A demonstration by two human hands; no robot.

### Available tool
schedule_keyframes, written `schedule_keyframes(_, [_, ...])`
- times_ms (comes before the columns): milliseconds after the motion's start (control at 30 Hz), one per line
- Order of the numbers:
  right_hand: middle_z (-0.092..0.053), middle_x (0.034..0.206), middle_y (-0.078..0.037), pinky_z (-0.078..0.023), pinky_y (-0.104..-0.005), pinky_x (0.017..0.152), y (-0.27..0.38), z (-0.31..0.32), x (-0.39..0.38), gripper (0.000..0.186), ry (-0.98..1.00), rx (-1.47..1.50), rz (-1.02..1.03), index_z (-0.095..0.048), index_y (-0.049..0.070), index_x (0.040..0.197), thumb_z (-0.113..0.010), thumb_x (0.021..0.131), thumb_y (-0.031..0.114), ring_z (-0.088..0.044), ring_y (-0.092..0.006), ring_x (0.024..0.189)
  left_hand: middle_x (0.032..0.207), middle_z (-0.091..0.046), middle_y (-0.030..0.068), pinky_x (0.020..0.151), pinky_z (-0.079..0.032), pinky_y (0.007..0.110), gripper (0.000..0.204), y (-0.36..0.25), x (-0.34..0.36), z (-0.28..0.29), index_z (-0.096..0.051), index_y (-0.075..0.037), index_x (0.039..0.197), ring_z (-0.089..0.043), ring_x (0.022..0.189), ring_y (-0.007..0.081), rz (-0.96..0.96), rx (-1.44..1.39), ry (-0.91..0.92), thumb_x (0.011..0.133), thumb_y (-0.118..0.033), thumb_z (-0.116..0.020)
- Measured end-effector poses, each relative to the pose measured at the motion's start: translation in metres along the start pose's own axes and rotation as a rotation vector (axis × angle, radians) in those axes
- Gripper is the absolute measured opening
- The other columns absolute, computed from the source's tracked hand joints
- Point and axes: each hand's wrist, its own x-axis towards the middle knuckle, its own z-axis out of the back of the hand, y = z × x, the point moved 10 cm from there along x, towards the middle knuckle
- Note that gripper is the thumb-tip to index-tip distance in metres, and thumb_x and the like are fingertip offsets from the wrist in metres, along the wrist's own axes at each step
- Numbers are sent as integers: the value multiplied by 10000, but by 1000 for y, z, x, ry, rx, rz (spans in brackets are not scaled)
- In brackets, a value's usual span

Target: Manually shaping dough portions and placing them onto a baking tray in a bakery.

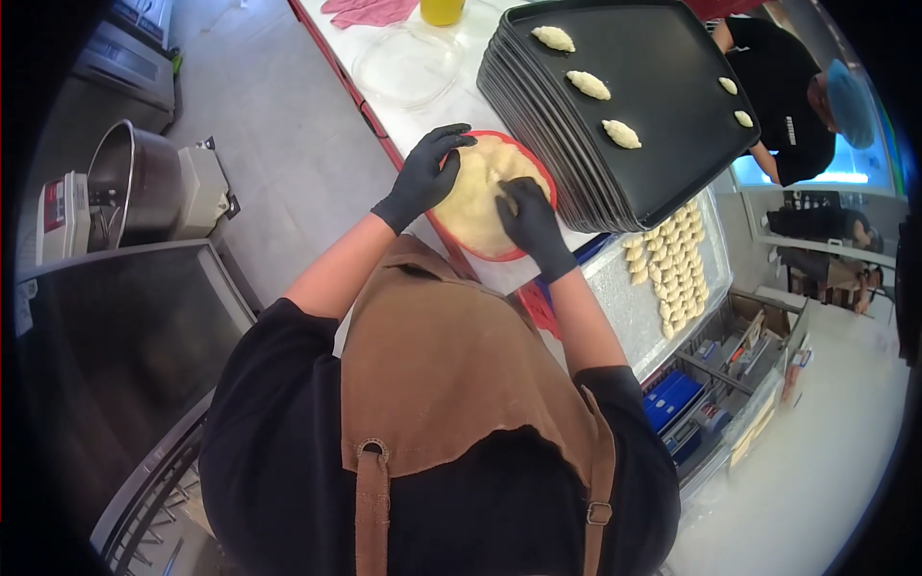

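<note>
Dough filled a red bowl on the counter, at 12 o'clock from the person's chest. Left hand lay spread over the bowl's 9 o'clock rim, fingers wide. Right hand sat on the dough at about 4 o'clock, fingertips pinched, probably on a bit of dough, so it was nearer. Trays stood at 2 o'clock.

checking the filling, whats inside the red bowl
The red bowl holds a pale mound of dough, nearly filling it. The left hand rests on its far edge; the right hand presses in and covers part of it. The bowl's bottom is hidden.
</note>
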Motion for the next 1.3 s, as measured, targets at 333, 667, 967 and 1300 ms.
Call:
schedule_keyframes(333, [-686, 1065, -192, -538, -440, 900, -31, -5, 16, 288, 104, 69, -333, -724, 15, 1110, -744, 880, 188, -663, -355, 1023, 1324, -663, 157, 1045, -503, 385, 285, -3, -11, 6, -707, -50, 1200, -636, 1241, 303, 8, 51, -13, 935, -6, -610])
schedule_keyframes(667, [-710, 1087, -201, -576, -401, 855, -25, -5, 19, 381, -40, 73, -227, -699, -4, 1169, -780, 841, 172, -706, -340, 941, 1340, -648, 172, 1052, -493, 417, 342, -6, -20, -5, -702, -70, 1233, -617, 1240, 345, -35, 118, 44, 907, 4, -625])
schedule_keyframes(967, [-738, 1056, -89, -573, -324, 753, -51, -17, -12, 271, 155, 1167, -810, -705, 26, 1179, -693, 957, 182, -717, -207, 893, 1546, -494, 149, 1184, -341, 546, 569, -47, -29, -60, -593, -139, 1444, -435, 1439, 388, -369, 650, 349, 879, -89, -639])
schedule_keyframes(1300, [-740, 1039, -70, -549, -285, 723, -35, -7, -19, 266, 176, 1374, -837, -702, 47, 1204, -642, 1002, 209, -710, -170, 851, 1372, -632, 146, 1114, -425, 467, 561, -32, -14, -59, -636, -133, 1392, -589, 1273, 304, -59, 411, 498, 888, -338, -771])
